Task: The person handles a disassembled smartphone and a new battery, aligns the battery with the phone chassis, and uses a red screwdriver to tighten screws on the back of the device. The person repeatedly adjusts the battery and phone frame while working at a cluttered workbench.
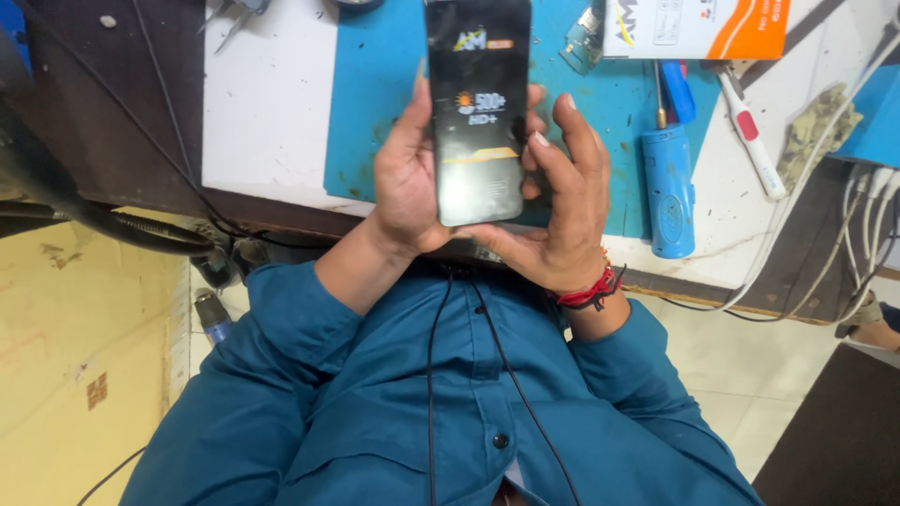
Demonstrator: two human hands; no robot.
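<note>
Cluttering blue mat point(375, 103): screwdriver point(669, 187), box point(696, 26).

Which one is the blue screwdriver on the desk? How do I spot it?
Find the blue mat on the desk. At its right edge, beside the right hand, lies the screwdriver: a fat blue handle with a thin metal shaft. The white tool nearby is slimmer, with a red button.
</note>
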